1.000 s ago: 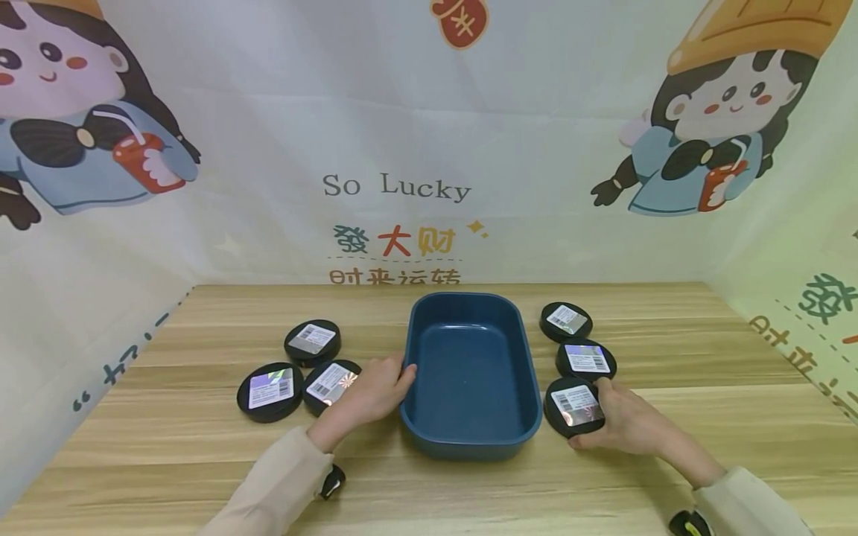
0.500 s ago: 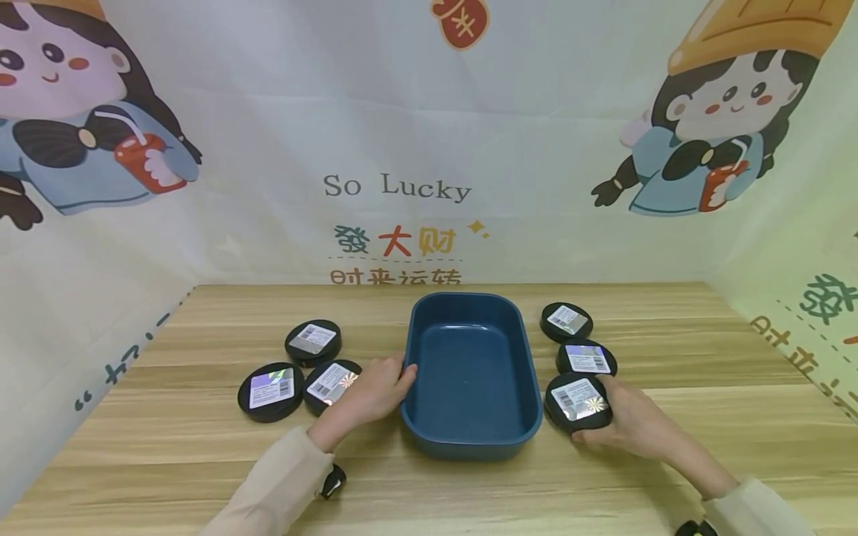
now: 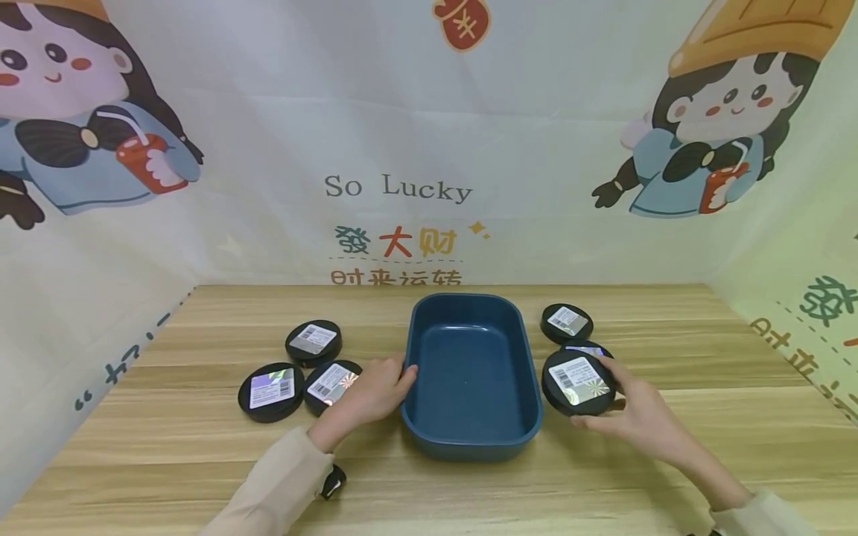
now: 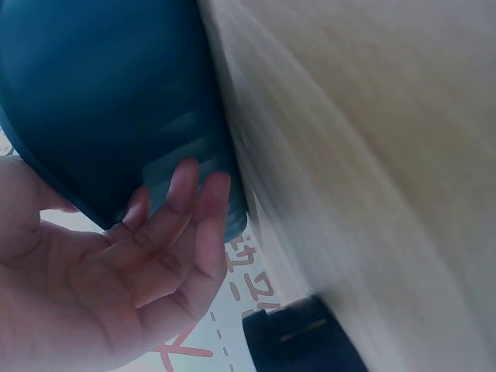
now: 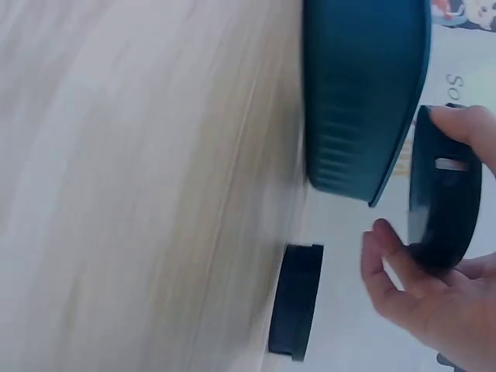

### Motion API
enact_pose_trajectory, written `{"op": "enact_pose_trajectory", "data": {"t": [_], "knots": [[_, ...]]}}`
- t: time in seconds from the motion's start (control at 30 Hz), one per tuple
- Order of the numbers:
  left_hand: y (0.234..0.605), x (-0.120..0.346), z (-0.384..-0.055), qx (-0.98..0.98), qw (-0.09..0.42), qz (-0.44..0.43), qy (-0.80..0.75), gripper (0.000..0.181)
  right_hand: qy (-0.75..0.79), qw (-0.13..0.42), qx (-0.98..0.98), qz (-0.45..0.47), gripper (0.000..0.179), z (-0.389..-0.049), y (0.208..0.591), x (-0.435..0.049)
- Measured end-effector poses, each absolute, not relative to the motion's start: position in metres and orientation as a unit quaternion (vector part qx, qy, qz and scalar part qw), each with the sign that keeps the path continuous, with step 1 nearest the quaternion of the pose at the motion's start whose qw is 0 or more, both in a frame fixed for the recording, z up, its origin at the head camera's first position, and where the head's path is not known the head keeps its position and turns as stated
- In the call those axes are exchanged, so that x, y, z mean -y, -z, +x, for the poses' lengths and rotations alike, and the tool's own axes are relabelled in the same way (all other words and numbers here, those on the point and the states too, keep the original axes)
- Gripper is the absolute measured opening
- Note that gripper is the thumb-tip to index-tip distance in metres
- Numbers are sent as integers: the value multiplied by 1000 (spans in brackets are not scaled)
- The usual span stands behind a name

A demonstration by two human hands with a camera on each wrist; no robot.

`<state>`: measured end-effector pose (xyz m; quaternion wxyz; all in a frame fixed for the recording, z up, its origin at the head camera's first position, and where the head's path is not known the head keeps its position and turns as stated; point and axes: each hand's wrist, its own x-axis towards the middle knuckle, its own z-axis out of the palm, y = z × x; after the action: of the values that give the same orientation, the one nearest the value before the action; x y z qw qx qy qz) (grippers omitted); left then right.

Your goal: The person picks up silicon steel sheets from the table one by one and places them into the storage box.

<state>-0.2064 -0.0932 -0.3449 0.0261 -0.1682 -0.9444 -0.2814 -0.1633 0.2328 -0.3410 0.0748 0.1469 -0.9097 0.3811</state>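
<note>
In the head view, my right hand [image 3: 643,417] holds a round black case [image 3: 579,382] with a white barcode label between thumb and fingers. The right wrist view shows this case [image 5: 446,201] tilted and raised off the table, beside the tray's wall. My left hand [image 3: 375,391] grips the left rim of a deep blue rectangular tray [image 3: 465,387], thumb over the edge. From the left wrist, its fingers [image 4: 182,190] lie against the tray's outer wall. Nothing lies inside the tray.
Right of the tray, one similar case [image 3: 566,321] stands at the back, and another [image 3: 593,348] is mostly hidden by the held one. Left of it sit three more: a back case [image 3: 313,341], a front-left case [image 3: 270,391] and one [image 3: 330,381] partly behind my left hand.
My right hand has lifted the nearest right-hand case off the table and moved it up and slightly back, now overlapping the middle one. The left hand and tray have stayed put.
</note>
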Motion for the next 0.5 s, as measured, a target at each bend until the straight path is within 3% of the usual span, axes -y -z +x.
{"op": "enact_pose_trajectory", "data": {"t": [0.5], "knots": [[345, 93, -207, 944, 26, -170, 282, 19, -454, 88, 869, 177, 73, -162, 337, -215]]}}
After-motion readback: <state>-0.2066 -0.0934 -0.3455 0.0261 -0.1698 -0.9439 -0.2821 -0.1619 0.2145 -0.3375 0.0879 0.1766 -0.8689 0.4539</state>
